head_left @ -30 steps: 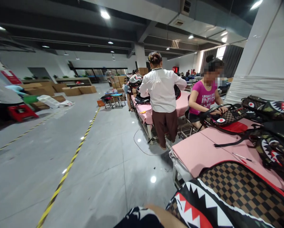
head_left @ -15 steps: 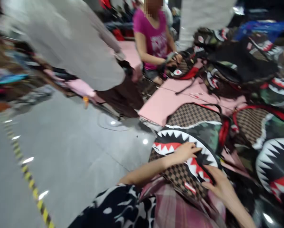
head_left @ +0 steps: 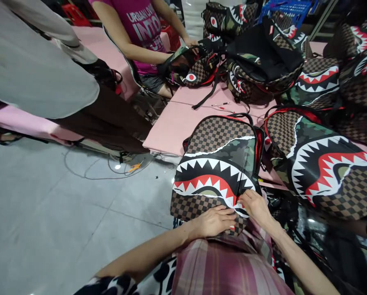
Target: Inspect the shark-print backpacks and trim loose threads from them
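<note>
- Left hand (head_left: 214, 221): flat, fingers spread open, pressing the checkered lower panel of the shark-mouth backpack (head_left: 216, 164), likely to stop it sliding.
- Right hand (head_left: 257, 207): fingertips pinched shut at the bottom end of the front zip (head_left: 243, 172), just beside the left fingertips; pull tab hidden.
- Shark-mouth backpack under both sets of fingers, base near the plaid lap (head_left: 214, 266), top resting on the pink table (head_left: 171, 127) beyond the fingers.
- Brown check, camouflage band, white teeth, red gums; zip running straight up from the right fingertips.
</note>
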A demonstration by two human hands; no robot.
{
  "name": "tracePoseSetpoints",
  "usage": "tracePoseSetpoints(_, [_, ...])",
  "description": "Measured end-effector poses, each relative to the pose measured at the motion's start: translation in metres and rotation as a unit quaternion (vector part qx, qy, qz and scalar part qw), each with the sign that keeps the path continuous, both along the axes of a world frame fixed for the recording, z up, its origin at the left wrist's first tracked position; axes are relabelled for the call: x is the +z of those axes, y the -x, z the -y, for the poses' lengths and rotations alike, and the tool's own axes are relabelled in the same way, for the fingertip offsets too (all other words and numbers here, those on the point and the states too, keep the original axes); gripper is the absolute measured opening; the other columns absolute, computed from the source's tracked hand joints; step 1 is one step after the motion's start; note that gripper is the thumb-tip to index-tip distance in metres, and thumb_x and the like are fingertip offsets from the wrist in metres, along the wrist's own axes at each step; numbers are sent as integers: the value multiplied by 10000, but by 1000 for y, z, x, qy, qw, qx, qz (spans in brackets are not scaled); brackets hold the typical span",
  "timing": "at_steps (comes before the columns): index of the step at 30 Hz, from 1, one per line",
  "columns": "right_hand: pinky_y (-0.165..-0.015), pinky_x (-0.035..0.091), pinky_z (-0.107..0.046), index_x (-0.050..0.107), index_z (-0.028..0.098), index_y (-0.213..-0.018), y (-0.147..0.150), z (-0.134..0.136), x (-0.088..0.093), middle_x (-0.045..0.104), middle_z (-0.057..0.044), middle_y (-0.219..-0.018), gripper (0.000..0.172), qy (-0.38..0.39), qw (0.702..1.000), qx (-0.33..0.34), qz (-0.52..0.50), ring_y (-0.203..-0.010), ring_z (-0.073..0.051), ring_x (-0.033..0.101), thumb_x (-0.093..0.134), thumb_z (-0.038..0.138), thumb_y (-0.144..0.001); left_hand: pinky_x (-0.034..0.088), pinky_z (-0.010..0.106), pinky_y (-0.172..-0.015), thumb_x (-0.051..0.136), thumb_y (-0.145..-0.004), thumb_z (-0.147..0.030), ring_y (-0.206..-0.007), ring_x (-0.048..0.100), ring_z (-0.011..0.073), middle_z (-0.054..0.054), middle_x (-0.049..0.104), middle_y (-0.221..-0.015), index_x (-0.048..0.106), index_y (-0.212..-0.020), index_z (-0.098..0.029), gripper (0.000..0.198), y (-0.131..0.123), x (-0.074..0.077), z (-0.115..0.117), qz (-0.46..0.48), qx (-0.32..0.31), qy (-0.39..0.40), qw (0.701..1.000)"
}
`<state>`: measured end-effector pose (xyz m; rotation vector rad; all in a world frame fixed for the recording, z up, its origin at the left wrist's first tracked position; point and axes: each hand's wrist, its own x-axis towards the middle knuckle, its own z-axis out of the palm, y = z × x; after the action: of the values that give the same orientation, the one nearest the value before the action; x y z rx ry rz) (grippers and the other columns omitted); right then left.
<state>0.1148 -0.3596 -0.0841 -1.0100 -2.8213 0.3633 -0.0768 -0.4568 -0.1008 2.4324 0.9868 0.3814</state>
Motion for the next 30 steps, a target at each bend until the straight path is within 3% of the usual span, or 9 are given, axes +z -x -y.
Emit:
tracePoseSetpoints(8, [-608, 338, -286, 632, 172, -801, 29, -147, 53, 569, -65, -791, 281, -162, 973, -160, -28, -790, -199, 498, 437, 352, -897, 288, 295, -1026, 382, -925, -303, -1255, 401, 138, 23, 540, -1271, 541, -1170, -259, 296, -2, -3, 3, -2, 4, 28, 1000])
tracePoseSetpoints(11, [-619, 361, -290, 645, 176, -819, 36, -151, 53, 583, -67, -796, 265, -160, 971, -170, -52, -796, -203, 513, 450, 341, -890, 274, 283, -1034, 370, -931, -290, -1260, 391, 126, 2, 531, -1282, 530, -1180, -266, 297, -1, -7, 3, 4, 11, 24, 1000])
tracePoseSetpoints(15, [-640, 413, -290, 590, 183, -1101, 14, -105, 25, 621, -82, -905, 307, -89, 987, -80, -112, -834, -208, 541, 480, 354, -871, 266, 256, -1039, 335, -942, -265, -1224, 430, 106, -24, 585, -1216, 555, -1143, -239, 299, 5, -10, 3, 35, 25, 18, 999])
tracePoseSetpoints(16, [-663, 428, -291, 568, 188, -1138, 4, -97, 16, 624, -82, -941, 326, -62, 984, -87, -145, -851, -205, 550, 467, 355, -876, 276, 248, -1033, 326, -944, -257, -1215, 439, 103, -20, 603, -1191, 559, -1138, -226, 305, 7, -8, 2, 41, 29, 18, 999])
tracePoseSetpoints(18, [-713, 447, -304, 558, 174, -1141, -18, -90, -4, 621, -90, -983, 332, -34, 955, -205, -213, -868, -201, 563, 397, 334, -898, 305, 249, -1015, 330, -941, -259, -1200, 452, 111, -4, 615, -1171, 562, -1138, -213, 309, 7, -3, -2, 39, 37, 17, 998])
tracePoseSetpoints(21, [-793, 440, -330, 564, 122, -1120, -40, -103, -35, 599, -122, -1064, 346, -8, 914, -359, -191, -923, -213, 561, 345, 237, -878, 339, 312, -997, 362, -923, -253, -1222, 424, 171, 22, 539, -1272, 531, -1190, -218, 317, -1, 5, -16, 0, 82, -4, 997])
tracePoseSetpoints(25, [-855, 400, -342, 516, 119, -1196, -33, -129, -68, 553, -134, -1150, 442, 38, 935, -342, -90, -1036, -240, 499, 363, 125, -781, 293, 454, -1027, 438, -884, -257, -1333, 225, 295, 53, 372, -1409, 414, -1307, -191, 429, -18, 6, -34, -73, 142, -34, 987])
tracePoseSetpoints(27, [-832, 393, -367, 513, 132, -1194, -22, -136, -77, 551, -145, -1114, 438, 41, 932, -355, -69, -1048, -267, 470, 346, 139, -790, 261, 471, -1047, 440, -884, -257, -1347, 199, 280, 45, 400, -1392, 453, -1273, -205, 392, -19, 3, -31, -76, 116, -38, 990])
tracePoseSetpoints(30, [-794, 385, -377, 526, 145, -1156, -14, -141, -80, 536, -155, -1071, 392, 39, 924, -373, -73, -1023, -281, 461, 310, 204, -835, 263, 403, -1063, 395, -907, -241, -1275, 370, 179, 8, 559, -1249, 570, -1123, -244, 278, -1, 2, -13, -32, 64, 2, 997])
